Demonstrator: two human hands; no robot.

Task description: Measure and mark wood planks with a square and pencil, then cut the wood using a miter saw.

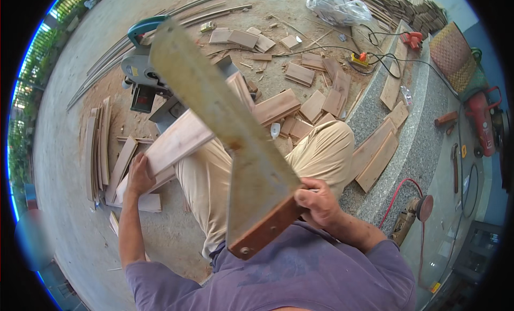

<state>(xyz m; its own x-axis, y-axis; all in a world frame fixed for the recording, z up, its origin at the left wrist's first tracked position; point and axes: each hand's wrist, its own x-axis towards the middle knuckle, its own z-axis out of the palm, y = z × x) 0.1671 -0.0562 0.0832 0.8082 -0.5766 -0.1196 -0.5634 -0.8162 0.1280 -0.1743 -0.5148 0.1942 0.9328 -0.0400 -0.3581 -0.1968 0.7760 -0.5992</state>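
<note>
My right hand is closed round one end of the wooden stock of a large carpenter's square. Its worn metal blade rises up and to the left, close to the camera, and hides part of the scene behind it. At my left thigh, my left hand grips the edge of a long wooden plank. The plank slants away toward the miter saw, and its middle passes behind the square's blade. I cannot tell whether the square touches the plank.
Cut board pieces lie scattered ahead, with a stack of planks at left. A granite step runs along my right, bearing more boards, a disc sander and a red power tool. Black cords trail across the floor.
</note>
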